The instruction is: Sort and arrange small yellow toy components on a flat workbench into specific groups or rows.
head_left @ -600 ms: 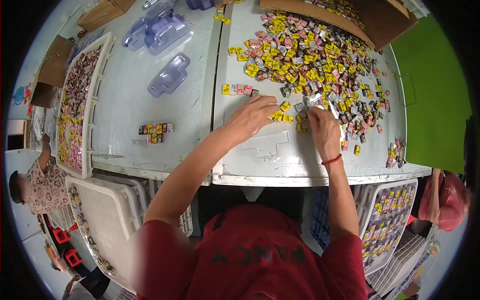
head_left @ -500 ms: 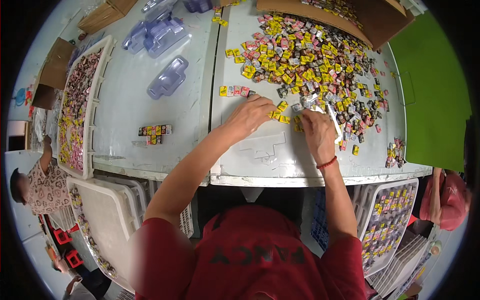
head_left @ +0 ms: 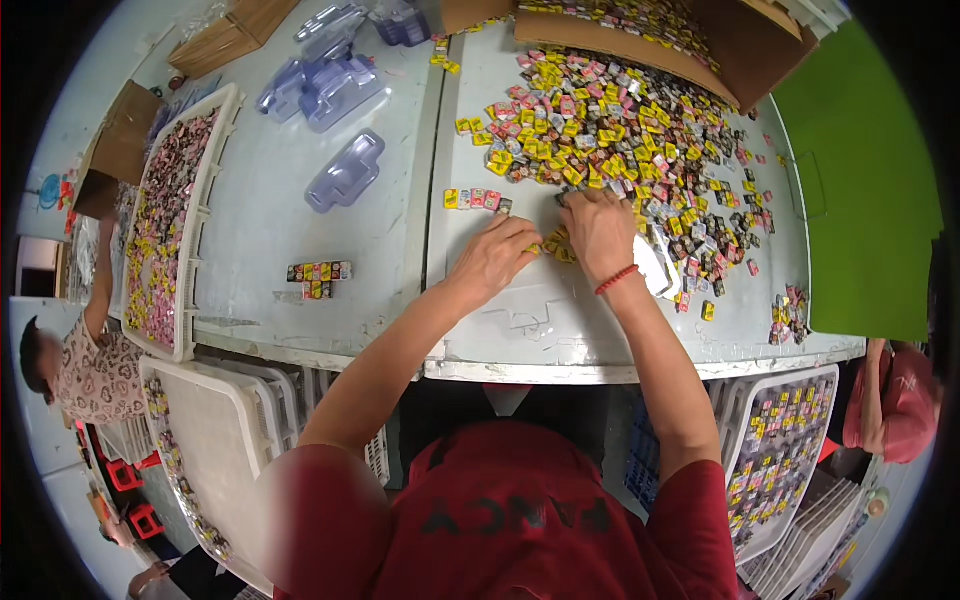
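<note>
A short row of small printed blocks (head_left: 476, 199), yellow, white, pink and dark, lies on the table. Just below its right end is my left hand (head_left: 492, 262), fingers curled in, with a small yellow block (head_left: 533, 248) at the tips. My right hand (head_left: 600, 235), a red cord bracelet on its wrist, reaches down at the near edge of a large pile of blocks (head_left: 610, 125). Its fingers are bent together at a dark block (head_left: 563, 199); the grip is partly hidden. Several yellow blocks (head_left: 561, 248) lie between my hands. A clear plastic tray (head_left: 515, 318) rests below them.
Blue-tinted clear trays (head_left: 345, 170) and a small block arrangement (head_left: 320, 275) lie on the left table. White crates of blocks stand at far left (head_left: 185, 345) and lower right (head_left: 775, 555). A cardboard box (head_left: 640, 40) borders the pile. Other people work at both sides.
My right hand has moved left and slightly up, from beside the white object to the dark block. My left hand has shifted slightly down, uncovering the row's dark end block.
</note>
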`<state>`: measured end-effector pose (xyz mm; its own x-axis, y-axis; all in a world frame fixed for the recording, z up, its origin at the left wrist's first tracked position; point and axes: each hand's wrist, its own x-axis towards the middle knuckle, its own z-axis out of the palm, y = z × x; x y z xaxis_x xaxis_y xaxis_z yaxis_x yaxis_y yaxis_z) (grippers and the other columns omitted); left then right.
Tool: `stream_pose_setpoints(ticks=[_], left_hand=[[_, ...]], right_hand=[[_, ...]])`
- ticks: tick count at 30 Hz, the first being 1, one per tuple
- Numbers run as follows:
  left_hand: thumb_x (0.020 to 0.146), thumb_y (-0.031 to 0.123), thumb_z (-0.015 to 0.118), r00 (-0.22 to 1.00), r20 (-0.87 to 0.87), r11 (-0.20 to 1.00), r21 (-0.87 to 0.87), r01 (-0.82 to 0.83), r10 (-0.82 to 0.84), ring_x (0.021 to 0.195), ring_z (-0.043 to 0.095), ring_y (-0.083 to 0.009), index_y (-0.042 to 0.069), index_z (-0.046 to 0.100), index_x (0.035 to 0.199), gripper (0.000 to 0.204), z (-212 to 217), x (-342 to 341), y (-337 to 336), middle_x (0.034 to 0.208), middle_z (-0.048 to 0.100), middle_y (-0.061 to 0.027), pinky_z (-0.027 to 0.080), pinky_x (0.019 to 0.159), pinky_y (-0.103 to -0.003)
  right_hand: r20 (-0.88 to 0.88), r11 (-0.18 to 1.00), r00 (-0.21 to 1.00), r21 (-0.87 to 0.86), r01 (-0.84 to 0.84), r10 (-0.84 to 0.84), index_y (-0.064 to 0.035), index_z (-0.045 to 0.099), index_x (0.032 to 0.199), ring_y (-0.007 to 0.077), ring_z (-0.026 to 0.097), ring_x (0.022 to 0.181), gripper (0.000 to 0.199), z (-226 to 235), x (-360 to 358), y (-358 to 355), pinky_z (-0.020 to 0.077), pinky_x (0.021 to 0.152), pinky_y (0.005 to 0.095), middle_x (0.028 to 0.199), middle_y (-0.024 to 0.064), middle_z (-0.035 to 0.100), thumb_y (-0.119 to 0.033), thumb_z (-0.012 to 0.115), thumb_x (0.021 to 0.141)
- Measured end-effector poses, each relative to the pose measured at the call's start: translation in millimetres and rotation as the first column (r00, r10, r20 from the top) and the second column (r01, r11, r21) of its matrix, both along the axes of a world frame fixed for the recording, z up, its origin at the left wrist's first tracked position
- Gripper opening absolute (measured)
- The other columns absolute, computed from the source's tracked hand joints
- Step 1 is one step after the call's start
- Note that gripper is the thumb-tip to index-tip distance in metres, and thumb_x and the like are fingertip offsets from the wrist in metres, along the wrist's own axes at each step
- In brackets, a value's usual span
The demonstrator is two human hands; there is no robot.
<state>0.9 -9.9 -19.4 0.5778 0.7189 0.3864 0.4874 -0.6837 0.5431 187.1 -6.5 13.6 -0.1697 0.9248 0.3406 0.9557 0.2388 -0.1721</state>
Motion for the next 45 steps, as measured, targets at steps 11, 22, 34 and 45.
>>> stream_pose_setpoints(ticks=[11, 22, 34, 45], left_hand=[[0.08, 0.011, 0.068, 0.973, 0.075, 0.975, -0.061, -0.214, 0.218, 0.106, 0.058, -0.0296, 0.002, 0.064, 0.102, 0.024, 33.6, -77.2, 7.8, 0.108, 0.063, -0.0123, 0.047, 0.09, -0.037], [0.079, 0.008, 0.067, 0.974, 0.019, 0.966, -0.133, -0.221, 0.226, 0.096, 0.058, -0.0336, 0.003, 0.06, 0.105, 0.027, 23.6, -96.5, 41.2, 0.102, 0.063, -0.0137, 0.047, 0.084, -0.04], [0.076, 0.011, 0.07, 0.983, -0.024, 0.979, -0.089, -0.185, 0.183, 0.102, 0.055, -0.0318, 0.005, 0.062, 0.107, 0.032, 17.6, -99.1, 44.7, 0.111, 0.062, -0.0098, 0.046, 0.09, -0.039], [0.073, 0.012, 0.074, 0.991, -0.03, 0.973, -0.185, -0.137, 0.134, 0.104, 0.054, -0.0299, 0.004, 0.062, 0.109, 0.038, 17.6, -88.2, 53.3, 0.112, 0.061, -0.0091, 0.044, 0.093, -0.038]], right_hand=[[-0.151, 1.0, 0.988, -0.011, 0.029, -0.031, -0.0057, 0.061, 0.092, 0.033, 0.063, 0.076, 0.017, -8.0, -7.0, 5.5, 0.0499, 0.07, 0.0422, 0.081, 0.0142, 0.066, -0.013, 0.068, 0.078], [-0.253, 0.988, 0.967, -0.151, -0.034, -0.005, -0.0044, 0.061, 0.103, 0.0344, 0.064, 0.076, 0.026, -6.9, -42.9, 3.1, 0.0497, 0.067, 0.043, 0.084, 0.0159, 0.066, -0.016, 0.068, 0.081], [-0.008, 0.987, 1.0, -0.161, -0.028, 0.027, -0.0074, 0.064, 0.102, 0.0285, 0.064, 0.082, 0.029, 2.6, -14.5, 8.9, 0.0421, 0.078, 0.0401, 0.086, 0.0093, 0.068, -0.021, 0.071, 0.078], [-0.028, 0.998, 0.998, -0.038, 0.053, -0.054, -0.0064, 0.063, 0.103, 0.0311, 0.062, 0.088, 0.028, -5.5, -50.2, 50.7, 0.0451, 0.08, 0.0419, 0.095, 0.0115, 0.066, -0.019, 0.07, 0.078]])
